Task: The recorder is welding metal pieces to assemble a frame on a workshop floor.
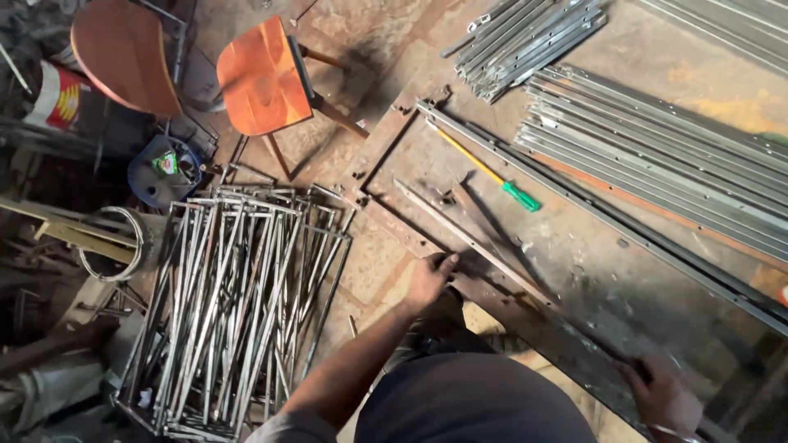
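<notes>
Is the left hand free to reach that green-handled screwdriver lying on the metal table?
Probably yes: the left hand rests on the table edge, and only a flat metal strip lies between it and the screwdriver.

red-white-yellow labelled can [59, 97], far left edge | green-white label [167, 162], perhaps a packet, in blue tub [148, 182]
</notes>
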